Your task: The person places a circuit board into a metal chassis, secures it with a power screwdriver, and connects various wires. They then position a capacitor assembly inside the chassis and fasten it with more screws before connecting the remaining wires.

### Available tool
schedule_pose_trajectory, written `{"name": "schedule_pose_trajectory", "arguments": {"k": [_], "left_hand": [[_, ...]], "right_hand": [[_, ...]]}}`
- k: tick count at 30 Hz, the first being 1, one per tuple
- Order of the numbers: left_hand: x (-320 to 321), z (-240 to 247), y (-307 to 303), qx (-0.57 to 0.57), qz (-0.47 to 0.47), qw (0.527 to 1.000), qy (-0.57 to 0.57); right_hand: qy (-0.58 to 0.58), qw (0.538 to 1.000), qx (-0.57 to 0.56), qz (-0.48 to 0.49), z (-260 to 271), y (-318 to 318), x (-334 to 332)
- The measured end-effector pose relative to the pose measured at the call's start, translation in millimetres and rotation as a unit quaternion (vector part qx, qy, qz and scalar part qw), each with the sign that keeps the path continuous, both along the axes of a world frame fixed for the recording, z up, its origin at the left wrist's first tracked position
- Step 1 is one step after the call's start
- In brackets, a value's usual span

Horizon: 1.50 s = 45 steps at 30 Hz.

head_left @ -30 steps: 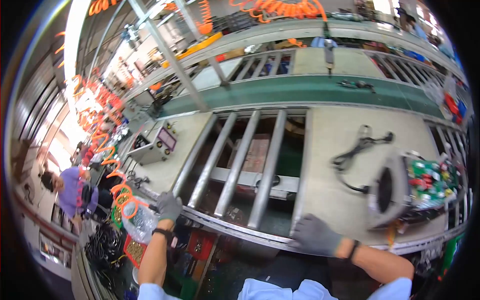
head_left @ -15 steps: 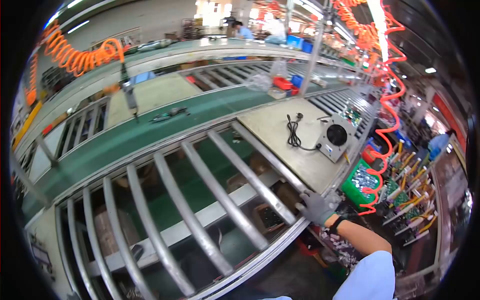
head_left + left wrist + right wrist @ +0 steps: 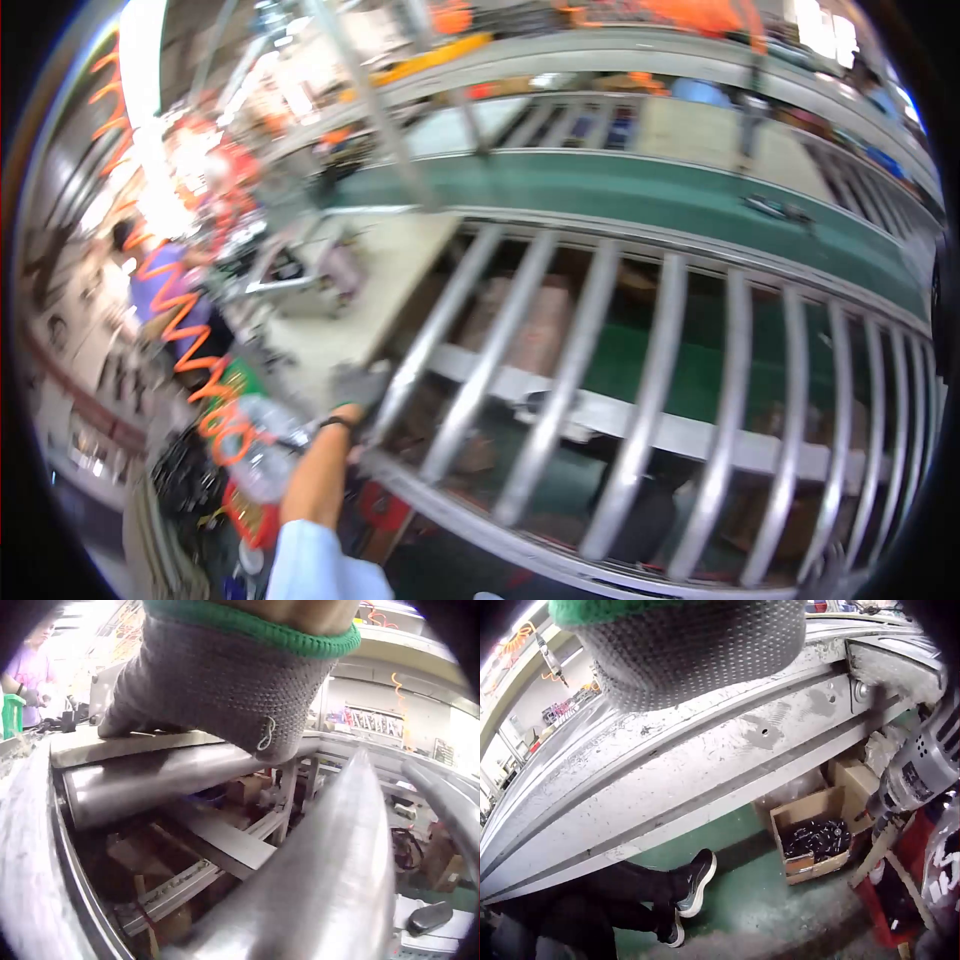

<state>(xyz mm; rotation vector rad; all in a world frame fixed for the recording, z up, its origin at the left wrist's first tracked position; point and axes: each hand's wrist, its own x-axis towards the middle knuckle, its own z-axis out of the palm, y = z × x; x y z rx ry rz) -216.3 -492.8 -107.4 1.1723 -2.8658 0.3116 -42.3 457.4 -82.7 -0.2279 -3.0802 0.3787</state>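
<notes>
My left hand (image 3: 360, 388), in a grey glove, rests at the near corner of a pale board (image 3: 400, 245). In the left wrist view the gloved hand (image 3: 214, 682) lies over the board's edge (image 3: 112, 750), above a metal roller (image 3: 157, 780), its fingers extended on top. On the board stands a box-shaped device (image 3: 305, 270), blurred. In the right wrist view my gloved right hand (image 3: 697, 660) is over the conveyor's metal side rail (image 3: 727, 739); its fingers are hidden.
Bare rollers (image 3: 645, 400) run right from the board. A green belt (image 3: 600, 185) lies beyond. An orange coiled hose (image 3: 175, 310) hangs at left, before a person in purple (image 3: 160, 285). Below the rail are a carton (image 3: 810, 832) and a power tool (image 3: 919, 772).
The view swung right, then back left. The gap of rollers between the two boards has widened; the right board with the fan unit and cable is now out of the head view.
</notes>
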Motion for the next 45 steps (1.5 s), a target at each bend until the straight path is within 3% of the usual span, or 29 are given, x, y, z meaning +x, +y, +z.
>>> {"name": "schedule_pose_trajectory", "arguments": {"k": [1, 2, 7, 12, 14, 18, 19, 23, 24, 26, 28, 30, 31, 33, 34, 35, 36, 37, 38, 40, 42, 43, 45], "left_hand": [[-1, 60, 62, 0.084, 0.058, 0.995, -0.023], [7, 32, 51, -0.007, 0.026, 1.000, 0.015], [23, 51, 137, 0.012, -0.040, 0.998, -0.053], [60, 62, 237, 0.026, -0.186, 0.982, -0.032], [72, 89, 280, 0.111, -0.213, 0.969, -0.052], [87, 89, 343, 0.175, -0.347, 0.916, -0.101], [97, 100, 363, 0.191, -0.331, 0.919, -0.104], [108, 76, 427, 0.212, -0.428, 0.876, -0.070], [110, 77, 440, 0.249, -0.447, 0.856, -0.068], [114, 65, 472, 0.237, -0.480, 0.843, -0.046], [117, 101, 479, 0.321, -0.493, 0.802, -0.104], [135, 61, 473, 0.423, -0.553, 0.711, 0.101], [145, 48, 464, 0.466, -0.569, 0.648, 0.199], [160, 74, 412, 0.428, -0.567, 0.599, 0.368], [164, 90, 377, 0.420, -0.536, 0.628, 0.377], [153, 88, 332, 0.262, -0.591, 0.664, 0.376], [145, 90, 290, 0.157, -0.552, 0.740, 0.352], [132, 93, 256, 0.173, -0.431, 0.805, 0.370], [117, 87, 214, 0.033, -0.400, 0.851, 0.340], [110, 79, 160, -0.064, -0.291, 0.923, 0.244], [103, 82, 146, 0.096, -0.214, 0.969, 0.075], [101, 94, 153, 0.172, -0.180, 0.969, -0.001], [99, 93, 159, 0.177, -0.217, 0.960, -0.008]], "right_hand": [[0.017, 1.000, -0.003, 0.020, 6, 10, 0], [0.034, 0.999, -0.001, 0.030, 0, 13, 8], [0.069, 0.996, -0.014, 0.049, 0, 15, 6], [0.095, 0.994, -0.035, 0.049, -2, 7, 4], [0.083, 0.995, -0.002, 0.054, -9, 16, 7], [0.102, 0.988, 0.069, 0.094, -11, 18, 3], [0.103, 0.986, 0.089, 0.099, -11, 15, 5], [0.111, 0.976, 0.155, 0.105, 58, -75, -10], [0.120, 0.972, 0.178, 0.090, 62, -94, -14], [0.136, 0.982, 0.094, 0.095, 21, -88, -41], [0.256, 0.933, 0.066, 0.243, 36, -136, -65], [0.214, 0.942, 0.014, 0.259, 93, -218, -69], [0.242, 0.929, 0.019, 0.279, 96, -237, -79], [0.287, 0.902, 0.019, 0.321, 112, -274, -92], [0.305, 0.888, 0.015, 0.344, 127, -295, -97], [0.315, 0.879, 0.014, 0.359, 137, -312, -101], [0.324, 0.869, 0.015, 0.373, 145, -326, -106], [0.340, 0.861, 0.000, 0.377, 148, -341, -116], [0.358, 0.852, -0.013, 0.381, 147, -354, -129], [0.352, 0.868, -0.012, 0.351, 143, -377, -153], [0.329, 0.887, 0.013, 0.324, 132, -394, -177], [0.316, 0.897, 0.025, 0.310, 125, -397, -188], [0.286, 0.912, 0.018, 0.294, 108, -395, -204]]}}
